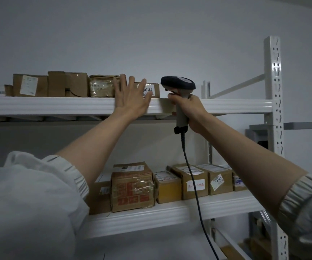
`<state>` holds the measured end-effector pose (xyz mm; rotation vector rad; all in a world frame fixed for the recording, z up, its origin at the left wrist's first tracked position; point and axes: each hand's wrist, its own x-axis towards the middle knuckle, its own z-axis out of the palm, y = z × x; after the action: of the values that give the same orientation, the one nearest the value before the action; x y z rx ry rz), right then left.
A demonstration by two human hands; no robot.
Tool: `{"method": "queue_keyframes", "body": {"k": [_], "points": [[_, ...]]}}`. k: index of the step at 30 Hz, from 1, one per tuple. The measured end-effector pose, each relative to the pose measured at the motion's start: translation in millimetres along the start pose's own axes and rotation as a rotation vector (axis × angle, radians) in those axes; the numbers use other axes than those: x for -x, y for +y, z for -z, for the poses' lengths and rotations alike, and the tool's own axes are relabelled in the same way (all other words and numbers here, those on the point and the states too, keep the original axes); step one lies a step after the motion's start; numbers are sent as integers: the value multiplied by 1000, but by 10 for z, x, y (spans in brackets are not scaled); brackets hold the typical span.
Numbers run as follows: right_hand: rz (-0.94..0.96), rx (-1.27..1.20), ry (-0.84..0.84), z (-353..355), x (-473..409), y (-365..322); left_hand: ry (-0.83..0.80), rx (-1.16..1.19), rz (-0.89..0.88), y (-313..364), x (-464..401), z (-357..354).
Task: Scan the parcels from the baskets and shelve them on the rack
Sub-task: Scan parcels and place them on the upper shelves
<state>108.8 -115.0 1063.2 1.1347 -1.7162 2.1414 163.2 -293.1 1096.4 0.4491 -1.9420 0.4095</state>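
Up top, left hand flat against parcel — right hand grips scanner.

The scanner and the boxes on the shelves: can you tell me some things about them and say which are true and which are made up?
1. The right hand holds the scanner by its handle. True.
2. The left hand is curled round a box. False: its fingers are spread flat against the small labelled box on the top shelf.
3. The scanner has a cord hanging down. True.
4. The top shelf holds no boxes. False: a row of brown boxes stands on it.
5. The box with red print sits on the top shelf. False: it is on the lower shelf.
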Motion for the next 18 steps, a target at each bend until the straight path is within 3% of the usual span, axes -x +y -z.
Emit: {"method": "queue_keyframes", "body": {"k": [11,18], "points": [[-29,83,16,-42,160,-45,-171,111,34,-36,108,93],[-81,75,10,163,476,-39,-86,215,-15,56,467,198]]}}
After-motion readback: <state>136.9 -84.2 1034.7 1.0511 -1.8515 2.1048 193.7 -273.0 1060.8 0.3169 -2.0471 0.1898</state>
